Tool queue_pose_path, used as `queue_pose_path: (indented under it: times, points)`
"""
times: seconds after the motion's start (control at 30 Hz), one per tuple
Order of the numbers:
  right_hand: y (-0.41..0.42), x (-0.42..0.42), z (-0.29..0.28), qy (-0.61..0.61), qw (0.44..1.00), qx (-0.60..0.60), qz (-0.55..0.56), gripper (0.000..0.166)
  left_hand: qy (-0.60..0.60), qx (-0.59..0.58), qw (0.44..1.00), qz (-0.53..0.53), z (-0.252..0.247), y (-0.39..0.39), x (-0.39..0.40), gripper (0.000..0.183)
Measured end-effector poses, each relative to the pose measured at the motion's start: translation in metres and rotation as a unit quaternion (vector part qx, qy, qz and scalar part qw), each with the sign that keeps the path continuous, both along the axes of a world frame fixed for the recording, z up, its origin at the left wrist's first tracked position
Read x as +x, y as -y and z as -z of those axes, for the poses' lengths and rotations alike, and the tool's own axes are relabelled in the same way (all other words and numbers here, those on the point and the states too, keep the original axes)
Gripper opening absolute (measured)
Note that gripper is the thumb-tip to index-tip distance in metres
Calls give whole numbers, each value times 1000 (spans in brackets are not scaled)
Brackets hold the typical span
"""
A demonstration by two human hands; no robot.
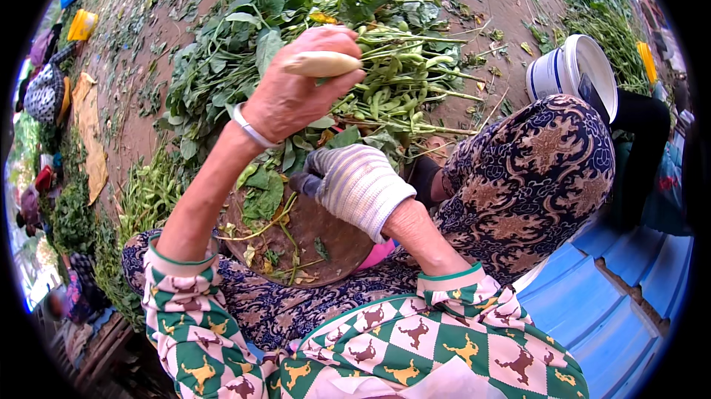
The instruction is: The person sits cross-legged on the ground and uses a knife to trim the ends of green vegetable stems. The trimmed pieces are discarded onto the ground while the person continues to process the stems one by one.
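My left hand [303, 91], bare with a pale bracelet [253, 128] at the wrist, is raised over a heap of green soybean plants [244, 60]. A smooth, pale, oblong piece, apparently a tool handle [322, 64], shows in its grasp; any other part of it is hidden. My right hand [355, 182] wears a striped knit glove with dark fingertips. It hovers by a round brown board [339, 254] before my lap, its fingers curled down; whether they hold anything is hidden. Leaves and a thin stalk [284, 213] lie on the board. Pod-bearing stems [405, 88] point right beyond both hands.
A white plastic bucket [547, 74] lies tipped beside my right knee [533, 143]. Blue corrugated sheeting [594, 310] is at lower right. More bean plants [147, 193] lie to the left, near a brown sheet [89, 138]. Other people [83, 293] sit at the left rim.
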State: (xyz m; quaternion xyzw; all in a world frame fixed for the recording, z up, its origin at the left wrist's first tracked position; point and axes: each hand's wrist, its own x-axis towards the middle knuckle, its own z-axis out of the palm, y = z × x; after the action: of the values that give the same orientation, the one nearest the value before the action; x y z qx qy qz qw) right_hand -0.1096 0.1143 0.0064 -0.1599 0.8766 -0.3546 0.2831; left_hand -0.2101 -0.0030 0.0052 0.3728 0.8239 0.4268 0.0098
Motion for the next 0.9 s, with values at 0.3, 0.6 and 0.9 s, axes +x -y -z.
queue_pose_path:
  times: [0.3, 0.6, 0.9]
  points:
    - [-7, -2, -4, 11, 999, -42, 12, 35, -42, -142, 989, 5, 40, -79, -27, 19]
    - [-6, 1, -7, 28, 997, -57, 48, 29, -22, 61, 971, -230, -48, 6, -49, 15]
    - [-2, 1, 0, 10, 981, -120, 154, 14, -100, 305, 901, -291, -150, 139, -14, 16]
